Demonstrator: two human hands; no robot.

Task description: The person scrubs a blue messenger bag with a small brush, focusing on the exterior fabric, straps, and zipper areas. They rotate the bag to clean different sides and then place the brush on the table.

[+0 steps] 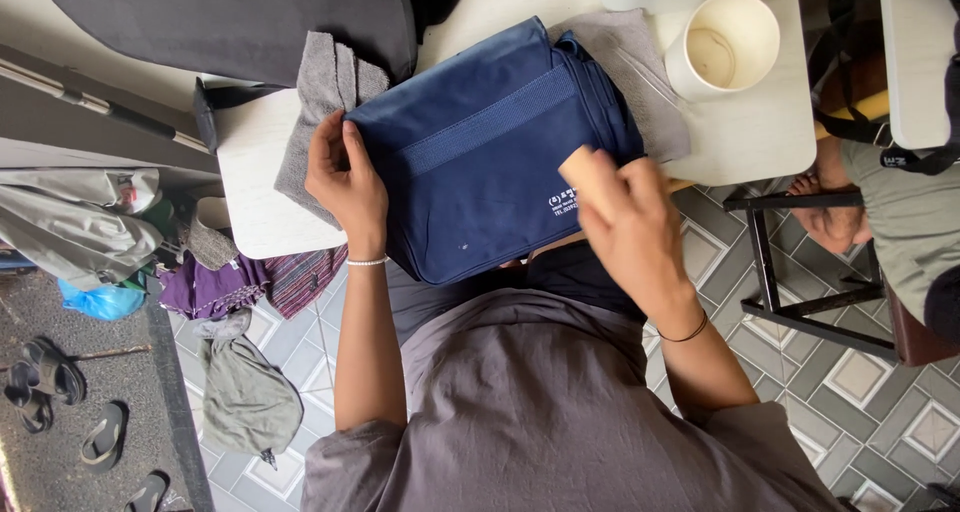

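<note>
the right hand [625,212] lay flat on the folded navy cloth [490,152], fingers together, gripping nothing. the left hand [345,177] pressed the cloth's left edge, fingers curled at the fold. the cloth sat on the white table [750,132], over grey towels [325,82]. beyond stood a white paper cup [725,44].

Matt navy cloth bag [480,152] with ribbed webbing — grey towel [325,92] soft, nappy.

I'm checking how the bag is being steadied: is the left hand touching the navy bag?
Touching. The head view shows the left hand laid flat on the left edge of the navy bag, fingers on its fabric with no gap.
</note>
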